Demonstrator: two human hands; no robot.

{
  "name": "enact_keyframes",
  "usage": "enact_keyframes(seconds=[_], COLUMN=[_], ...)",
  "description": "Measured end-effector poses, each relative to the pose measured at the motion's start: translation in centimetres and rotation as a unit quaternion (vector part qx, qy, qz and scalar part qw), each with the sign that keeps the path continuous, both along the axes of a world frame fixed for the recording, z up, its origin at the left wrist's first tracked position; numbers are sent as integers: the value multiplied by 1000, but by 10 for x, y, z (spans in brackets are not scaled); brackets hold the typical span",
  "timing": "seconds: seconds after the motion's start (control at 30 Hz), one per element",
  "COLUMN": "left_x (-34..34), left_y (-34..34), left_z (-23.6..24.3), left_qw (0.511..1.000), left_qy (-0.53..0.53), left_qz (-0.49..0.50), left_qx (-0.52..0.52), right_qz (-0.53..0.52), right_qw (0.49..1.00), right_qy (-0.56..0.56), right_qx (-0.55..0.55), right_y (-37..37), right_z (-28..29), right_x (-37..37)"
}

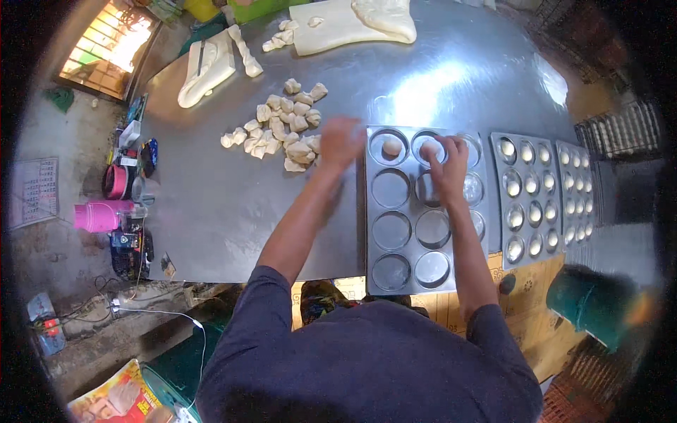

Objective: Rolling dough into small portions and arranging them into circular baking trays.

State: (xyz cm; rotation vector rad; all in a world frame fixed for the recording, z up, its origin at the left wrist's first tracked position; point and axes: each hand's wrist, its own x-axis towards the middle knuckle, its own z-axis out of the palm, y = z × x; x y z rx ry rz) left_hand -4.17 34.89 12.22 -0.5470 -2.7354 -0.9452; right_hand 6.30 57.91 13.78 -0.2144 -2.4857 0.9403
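In the head view my right hand (448, 169) reaches over a metal baking tray (369, 204) with round cups. Its fingers grip a small dough ball (427, 149) at the far-row middle cup. Another dough ball (392, 146) sits in the far left cup, and the cups nearer me that show hold none. Just left of the tray, my left hand (341, 144) is smeared by motion, so its fingers and anything in them cannot be made out. Beside it lies a loose heap of torn dough pieces (279, 120) on the metal table.
Two more trays, one nearer (498, 204) and one farther right (562, 211), hold dough balls. Large dough slabs lie at the far side (321, 35) and far left (217, 67). A pink container (97, 216) stands off the table's left edge. A green bin (582, 299) is at right.
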Motion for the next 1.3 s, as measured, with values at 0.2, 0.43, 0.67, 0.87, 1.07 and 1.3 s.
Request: enact_keyframes(seconds=[0.2,0.43,0.67,0.87,1.07,1.3], left_x=[4,79,207,243,207,196], left_y=[-71,-144,-282,-266,-196,-186], left_z=[-29,-13,-46,-26,31,38], left_qw=[975,770,887,923,947,952], left_qy=[81,-193,-103,-107,36,47], left_qz=[-18,140,339,295,250,158], left_qx=[-208,592,296,221,199,258], right_qz=[72,196,192,210,133,145], right_qw=[990,977,963,883,663,676], right_qy=[37,-4,-184,-239,-374,-370], right_qx=[-117,-89,-36,-345,-635,-620], right_y=[-78,-169,-214,-275,-329,-330], right_z=[12,-42,-57,-75,-12,29], right_x=[19,-20,-18,103,92,98])
